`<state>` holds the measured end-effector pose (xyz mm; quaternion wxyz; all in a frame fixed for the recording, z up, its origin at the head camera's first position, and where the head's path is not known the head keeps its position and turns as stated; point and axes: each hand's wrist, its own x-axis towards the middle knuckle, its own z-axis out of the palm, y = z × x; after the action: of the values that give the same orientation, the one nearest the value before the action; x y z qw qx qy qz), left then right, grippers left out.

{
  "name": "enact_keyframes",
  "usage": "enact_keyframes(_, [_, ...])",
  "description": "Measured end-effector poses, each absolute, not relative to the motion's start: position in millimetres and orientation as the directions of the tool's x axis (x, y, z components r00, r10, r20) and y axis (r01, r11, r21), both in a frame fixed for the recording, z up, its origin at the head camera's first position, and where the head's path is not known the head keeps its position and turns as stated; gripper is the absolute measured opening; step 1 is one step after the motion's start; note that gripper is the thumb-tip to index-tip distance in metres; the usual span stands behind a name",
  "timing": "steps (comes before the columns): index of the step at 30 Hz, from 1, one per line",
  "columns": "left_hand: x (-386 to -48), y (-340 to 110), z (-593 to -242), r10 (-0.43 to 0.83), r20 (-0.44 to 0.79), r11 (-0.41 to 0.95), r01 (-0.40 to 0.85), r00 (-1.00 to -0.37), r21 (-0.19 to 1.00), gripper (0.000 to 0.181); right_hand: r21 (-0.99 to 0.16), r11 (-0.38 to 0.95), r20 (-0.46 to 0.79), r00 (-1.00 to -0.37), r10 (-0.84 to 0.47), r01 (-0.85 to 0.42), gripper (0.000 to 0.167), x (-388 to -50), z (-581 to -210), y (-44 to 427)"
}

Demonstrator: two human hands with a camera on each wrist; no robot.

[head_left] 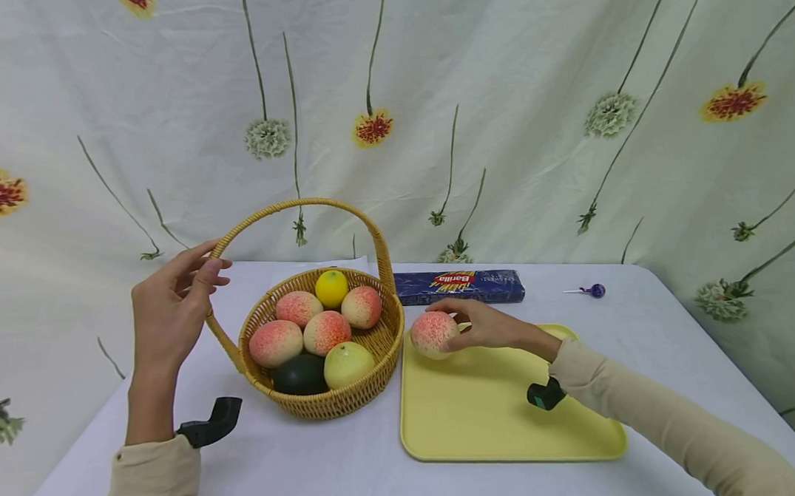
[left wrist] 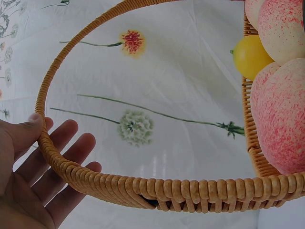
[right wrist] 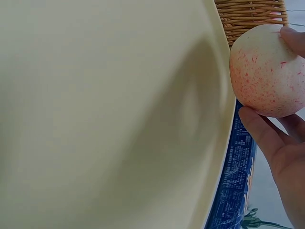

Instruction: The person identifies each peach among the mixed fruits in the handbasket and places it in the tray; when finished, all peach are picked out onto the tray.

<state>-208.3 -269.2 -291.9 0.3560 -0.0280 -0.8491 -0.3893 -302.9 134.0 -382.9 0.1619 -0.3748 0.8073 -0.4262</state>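
Note:
My left hand (head_left: 172, 313) holds the wicker basket's handle (left wrist: 50, 78), thumb on one side and the loosely bent fingers on the other. Inside the basket (head_left: 334, 407) lie several pink-speckled peaches (head_left: 276, 343), a small yellow fruit (head_left: 331, 288), a dark green fruit (head_left: 299, 376) and a pale yellow-green fruit (head_left: 348, 365). Over the upper left corner of a yellow tray (head_left: 492, 421), my right hand (head_left: 486, 324) pinches another peach (head_left: 431, 332) between thumb and fingers. That peach (right wrist: 269, 71) appears raised off the tray in the right wrist view.
A dark blue Barilla spaghetti box (head_left: 492, 287) lies behind the tray. Farther right is a purple lollipop (head_left: 595, 290) with a white stick. A flower-printed cloth (head_left: 520, 161) hangs behind the white-covered table (head_left: 300, 467).

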Motion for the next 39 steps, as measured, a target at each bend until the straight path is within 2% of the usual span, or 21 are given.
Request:
enact_keyframes(14, [-208.2,-268.4,-292.1,-0.227,0.626,0.692,0.329,-0.746,0.642,0.035,-0.851,0.318,0.026,-0.639,-0.769,-0.418,0.06,-305.7,-396.0,128.6])
enact_keyframes(25, [-208.5,-268.0,-291.7,-0.226,0.622,0.695,0.323,-0.75,0.642,0.035,-0.863,0.344,-0.019,-0.656,-0.755,-0.37,0.062,-306.3,-402.8,128.5])
enact_keyframes(39, [-207.6,-268.6,-291.9,-0.232,0.611,0.694,0.312,-0.757,0.649,0.035,-0.851,0.352,-0.014,-0.654,-0.757,-0.389,0.067,-303.6,-404.0,128.5])
